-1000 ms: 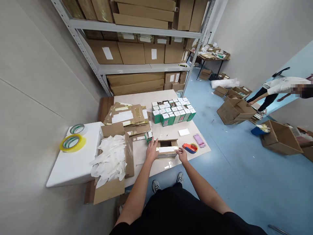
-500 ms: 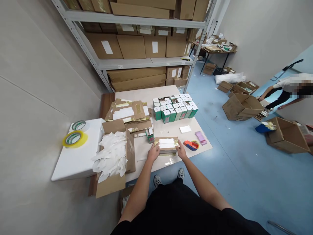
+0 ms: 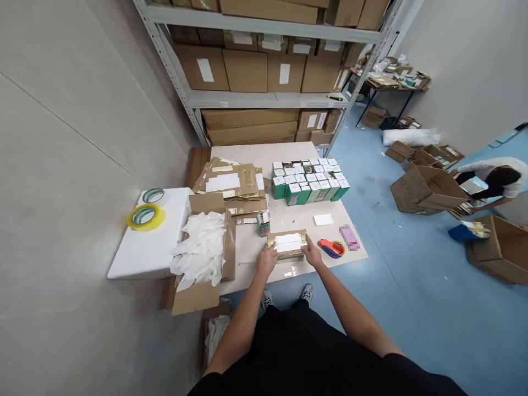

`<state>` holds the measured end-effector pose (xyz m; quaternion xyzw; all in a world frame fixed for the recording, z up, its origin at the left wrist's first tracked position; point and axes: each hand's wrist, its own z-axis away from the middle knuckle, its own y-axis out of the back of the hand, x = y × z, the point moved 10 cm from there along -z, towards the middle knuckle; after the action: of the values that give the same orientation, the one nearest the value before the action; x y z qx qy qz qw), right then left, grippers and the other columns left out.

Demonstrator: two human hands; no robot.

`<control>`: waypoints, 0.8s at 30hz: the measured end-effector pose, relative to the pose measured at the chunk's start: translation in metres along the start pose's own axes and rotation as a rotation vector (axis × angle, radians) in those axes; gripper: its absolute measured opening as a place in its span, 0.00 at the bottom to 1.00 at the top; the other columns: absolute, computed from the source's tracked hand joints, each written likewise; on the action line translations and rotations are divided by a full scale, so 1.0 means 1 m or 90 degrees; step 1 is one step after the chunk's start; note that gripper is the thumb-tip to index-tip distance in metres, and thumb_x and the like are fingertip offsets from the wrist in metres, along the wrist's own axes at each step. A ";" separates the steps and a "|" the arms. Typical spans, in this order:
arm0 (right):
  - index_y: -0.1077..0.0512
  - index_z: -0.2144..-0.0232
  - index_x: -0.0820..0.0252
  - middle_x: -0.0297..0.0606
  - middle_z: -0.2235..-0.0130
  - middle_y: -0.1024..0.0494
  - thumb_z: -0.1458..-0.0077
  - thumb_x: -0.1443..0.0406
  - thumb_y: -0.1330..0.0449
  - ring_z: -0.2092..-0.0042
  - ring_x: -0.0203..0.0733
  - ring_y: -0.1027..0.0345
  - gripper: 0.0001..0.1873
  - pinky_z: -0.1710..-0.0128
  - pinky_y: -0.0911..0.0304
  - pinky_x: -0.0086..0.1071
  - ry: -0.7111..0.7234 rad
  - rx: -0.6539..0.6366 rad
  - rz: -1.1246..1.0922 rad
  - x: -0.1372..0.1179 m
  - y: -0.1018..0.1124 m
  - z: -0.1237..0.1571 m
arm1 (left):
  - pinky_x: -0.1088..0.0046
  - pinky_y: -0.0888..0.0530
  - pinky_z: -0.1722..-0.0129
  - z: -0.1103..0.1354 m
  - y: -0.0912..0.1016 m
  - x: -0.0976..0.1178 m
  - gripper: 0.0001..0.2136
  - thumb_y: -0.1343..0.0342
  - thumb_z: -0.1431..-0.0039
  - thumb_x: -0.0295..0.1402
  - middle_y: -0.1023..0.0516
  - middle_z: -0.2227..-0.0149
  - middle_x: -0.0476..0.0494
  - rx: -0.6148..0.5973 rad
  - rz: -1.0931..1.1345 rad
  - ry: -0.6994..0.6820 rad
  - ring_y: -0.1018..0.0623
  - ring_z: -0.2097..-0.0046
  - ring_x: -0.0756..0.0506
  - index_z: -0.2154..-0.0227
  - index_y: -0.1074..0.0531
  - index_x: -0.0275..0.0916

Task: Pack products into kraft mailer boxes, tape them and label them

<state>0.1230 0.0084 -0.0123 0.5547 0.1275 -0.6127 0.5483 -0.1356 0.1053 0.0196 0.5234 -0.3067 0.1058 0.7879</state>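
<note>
A small cardboard box with a white label on top sits at the front of the table. My left hand grips its left end and my right hand its right end, fingers closed on the sides. Just right of my right hand lies a red and blue tape dispenser. Behind the box is a white card, and a pixelated purple item lies at the right. One small green box stands behind my left hand. Rows of green and white boxes fill the back right.
Flattened cardboard lies at the back left. An open carton of crumpled white paper stands at the left, beside a white block bearing tape rolls. Loaded shelves rise behind. Right, a person bends among cartons.
My view has turned slightly left, so the scene sits further right. Both hands stay on the cardboard box. The person at the right has bent lower by the cartons.
</note>
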 end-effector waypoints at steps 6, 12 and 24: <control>0.30 0.35 0.44 0.33 0.64 0.18 0.50 0.52 0.34 0.55 0.53 0.25 0.39 0.51 0.36 0.39 0.014 -0.015 -0.003 -0.010 -0.019 0.001 | 0.62 0.27 0.48 -0.001 0.016 -0.017 0.30 0.36 0.39 0.44 0.29 0.36 0.35 0.008 -0.006 0.026 0.21 0.48 0.35 0.35 0.30 0.48; 0.30 0.35 0.46 0.33 0.66 0.19 0.51 0.54 0.34 0.57 0.53 0.26 0.39 0.50 0.36 0.41 0.012 0.025 0.022 -0.003 0.019 -0.003 | 0.59 0.27 0.49 -0.008 -0.018 0.012 0.31 0.37 0.39 0.43 0.26 0.40 0.30 -0.045 0.002 0.011 0.21 0.48 0.33 0.33 0.32 0.45; 0.40 0.29 0.50 0.34 0.66 0.19 0.42 0.53 0.41 0.61 0.49 0.25 0.40 0.58 0.33 0.36 0.026 -0.111 0.174 0.006 -0.068 0.018 | 0.68 0.29 0.50 0.025 0.003 -0.065 0.30 0.37 0.38 0.42 0.22 0.44 0.36 -0.077 -0.069 0.131 0.22 0.45 0.38 0.34 0.32 0.48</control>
<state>0.0596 0.0161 -0.0417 0.5296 0.1148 -0.5079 0.6696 -0.1974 0.0944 -0.0105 0.4771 -0.2008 0.0975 0.8500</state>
